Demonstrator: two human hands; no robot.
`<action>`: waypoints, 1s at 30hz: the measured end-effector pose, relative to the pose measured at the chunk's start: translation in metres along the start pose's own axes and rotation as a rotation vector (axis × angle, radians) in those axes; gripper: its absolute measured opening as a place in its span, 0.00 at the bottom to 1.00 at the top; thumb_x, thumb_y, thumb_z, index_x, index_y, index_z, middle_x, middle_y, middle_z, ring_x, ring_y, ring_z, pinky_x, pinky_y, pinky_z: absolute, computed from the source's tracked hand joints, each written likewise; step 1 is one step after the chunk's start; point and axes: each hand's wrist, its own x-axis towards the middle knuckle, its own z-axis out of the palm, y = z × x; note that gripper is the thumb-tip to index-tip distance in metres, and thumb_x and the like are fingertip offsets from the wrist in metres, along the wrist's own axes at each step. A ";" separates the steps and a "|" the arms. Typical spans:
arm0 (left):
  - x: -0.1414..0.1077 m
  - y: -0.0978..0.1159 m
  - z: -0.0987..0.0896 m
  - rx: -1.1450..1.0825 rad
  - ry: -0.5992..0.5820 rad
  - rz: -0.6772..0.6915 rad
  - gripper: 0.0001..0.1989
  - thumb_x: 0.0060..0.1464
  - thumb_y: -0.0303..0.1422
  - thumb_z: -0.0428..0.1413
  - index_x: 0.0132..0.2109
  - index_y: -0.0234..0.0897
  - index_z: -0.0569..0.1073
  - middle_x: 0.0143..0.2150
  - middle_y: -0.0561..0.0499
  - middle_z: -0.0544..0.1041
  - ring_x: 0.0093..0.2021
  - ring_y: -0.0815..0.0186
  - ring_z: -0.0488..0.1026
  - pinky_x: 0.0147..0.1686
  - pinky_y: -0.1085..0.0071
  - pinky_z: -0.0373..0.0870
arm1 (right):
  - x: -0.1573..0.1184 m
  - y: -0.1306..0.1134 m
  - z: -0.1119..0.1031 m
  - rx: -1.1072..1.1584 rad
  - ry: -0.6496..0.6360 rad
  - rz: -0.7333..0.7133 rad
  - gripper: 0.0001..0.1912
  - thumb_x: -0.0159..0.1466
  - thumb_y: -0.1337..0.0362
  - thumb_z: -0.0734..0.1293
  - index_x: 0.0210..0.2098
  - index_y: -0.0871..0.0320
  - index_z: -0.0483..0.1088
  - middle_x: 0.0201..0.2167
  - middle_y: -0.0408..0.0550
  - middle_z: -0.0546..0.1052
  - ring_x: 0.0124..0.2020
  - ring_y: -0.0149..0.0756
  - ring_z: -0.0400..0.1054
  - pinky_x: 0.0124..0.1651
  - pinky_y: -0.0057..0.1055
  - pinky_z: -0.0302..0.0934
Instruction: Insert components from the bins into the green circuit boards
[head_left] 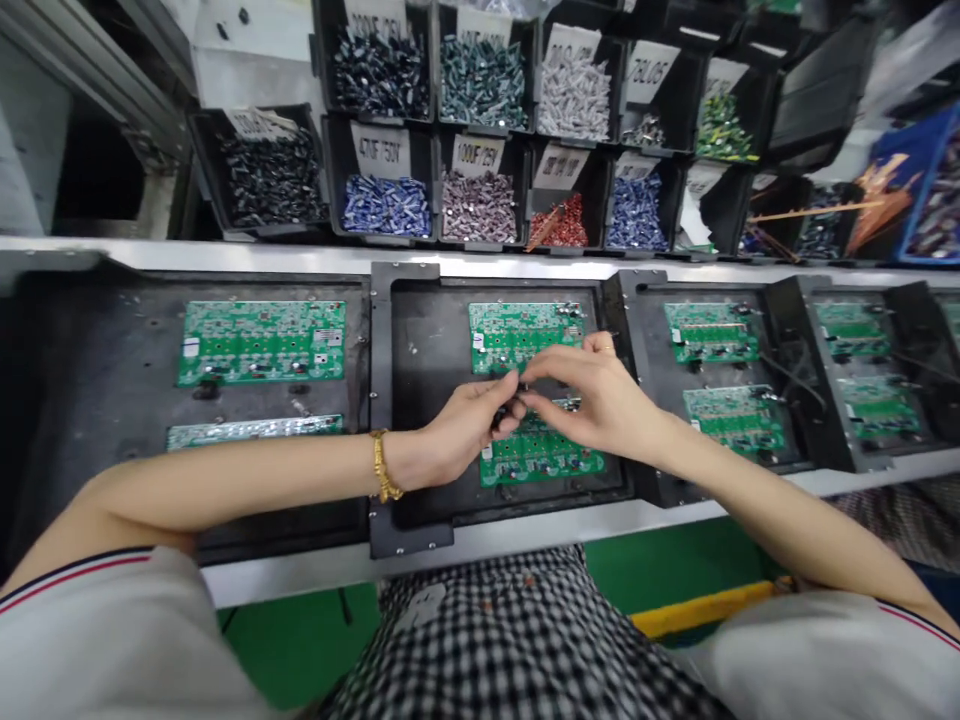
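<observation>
My left hand (463, 432), with a gold bracelet at its wrist, is curled around several small dark electronic components (507, 410). My right hand (598, 396) meets it at the fingertips, thumb and forefinger pinched close to those parts; whatever lies in the pinch is too small to name. Both hands are above the middle black tray (431, 400). Beneath them, a green circuit board (517, 325) lies at the tray's far side and another green circuit board (544, 462) at its near side, each partly covered by my fingers.
More boards lie in the left tray (150, 420) and in the trays to the right, such as this board (731, 418). Behind the metal rail (480, 262) stand black bins of loose components, including blue capacitors (386, 206) and red parts (568, 222). Raised dividers (384, 400) separate the trays.
</observation>
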 end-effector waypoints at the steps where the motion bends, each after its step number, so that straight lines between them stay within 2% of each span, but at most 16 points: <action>1: 0.001 -0.001 0.005 0.012 -0.035 -0.002 0.15 0.59 0.36 0.53 0.28 0.29 0.69 0.25 0.53 0.65 0.23 0.76 0.58 0.25 0.77 0.54 | -0.009 0.000 -0.003 -0.006 0.028 0.024 0.06 0.62 0.63 0.61 0.35 0.57 0.69 0.35 0.44 0.78 0.36 0.34 0.69 0.41 0.34 0.44; 4: 0.005 -0.004 0.018 0.011 -0.090 -0.072 0.10 0.60 0.27 0.51 0.31 0.27 0.72 0.28 0.50 0.69 0.25 0.75 0.61 0.28 0.76 0.57 | -0.037 0.007 -0.010 -0.102 0.074 0.078 0.06 0.62 0.65 0.61 0.35 0.58 0.68 0.35 0.45 0.78 0.36 0.35 0.69 0.41 0.35 0.44; 7: 0.010 -0.006 0.022 0.069 -0.036 -0.152 0.09 0.56 0.17 0.49 0.37 0.25 0.74 0.33 0.47 0.72 0.26 0.76 0.63 0.31 0.76 0.60 | -0.062 0.020 -0.008 -0.277 0.079 0.133 0.06 0.62 0.65 0.60 0.35 0.58 0.68 0.39 0.47 0.77 0.38 0.37 0.69 0.41 0.36 0.41; 10: 0.014 -0.010 0.018 0.155 -0.048 -0.136 0.06 0.57 0.22 0.52 0.36 0.25 0.74 0.31 0.46 0.73 0.23 0.77 0.61 0.25 0.78 0.57 | -0.075 0.032 0.004 -0.375 0.037 0.174 0.06 0.61 0.67 0.59 0.33 0.60 0.68 0.40 0.49 0.75 0.41 0.40 0.67 0.39 0.36 0.40; 13: 0.018 -0.013 0.013 0.241 -0.090 -0.105 0.13 0.59 0.34 0.54 0.33 0.27 0.74 0.25 0.50 0.70 0.17 0.79 0.54 0.17 0.78 0.46 | -0.078 0.043 0.015 -0.392 0.026 0.212 0.06 0.59 0.68 0.58 0.31 0.60 0.67 0.40 0.50 0.74 0.42 0.40 0.66 0.38 0.36 0.39; 15: 0.020 -0.014 0.012 0.266 -0.077 -0.101 0.15 0.58 0.38 0.54 0.31 0.28 0.73 0.21 0.55 0.64 0.16 0.80 0.49 0.16 0.78 0.41 | -0.081 0.050 0.018 -0.383 0.044 0.256 0.06 0.58 0.68 0.58 0.30 0.60 0.66 0.39 0.51 0.74 0.41 0.40 0.66 0.38 0.36 0.40; 18: 0.026 -0.015 0.016 0.223 -0.080 -0.088 0.11 0.58 0.33 0.54 0.33 0.27 0.73 0.22 0.57 0.59 0.17 0.80 0.49 0.17 0.79 0.41 | -0.090 0.063 0.016 -0.344 0.066 0.313 0.06 0.58 0.68 0.58 0.31 0.60 0.66 0.41 0.52 0.74 0.41 0.40 0.66 0.39 0.36 0.41; 21: 0.032 -0.016 0.026 0.184 -0.084 -0.112 0.09 0.60 0.26 0.50 0.39 0.25 0.74 0.27 0.53 0.63 0.18 0.81 0.52 0.18 0.80 0.44 | -0.101 0.074 0.011 -0.303 0.092 0.325 0.05 0.59 0.68 0.59 0.31 0.59 0.66 0.42 0.51 0.74 0.43 0.40 0.67 0.40 0.36 0.43; 24: 0.037 -0.019 0.031 0.192 -0.084 -0.136 0.10 0.60 0.26 0.50 0.42 0.25 0.74 0.29 0.52 0.65 0.18 0.81 0.52 0.17 0.80 0.44 | -0.107 0.080 0.010 -0.287 0.104 0.298 0.04 0.59 0.68 0.59 0.31 0.60 0.66 0.42 0.51 0.74 0.43 0.38 0.67 0.41 0.36 0.44; 30: 0.039 -0.023 0.030 0.205 -0.084 -0.101 0.09 0.59 0.25 0.51 0.42 0.27 0.76 0.32 0.49 0.69 0.19 0.81 0.54 0.18 0.82 0.48 | -0.108 0.081 0.012 -0.322 0.122 0.272 0.04 0.59 0.69 0.59 0.31 0.60 0.65 0.42 0.51 0.74 0.42 0.38 0.68 0.41 0.36 0.44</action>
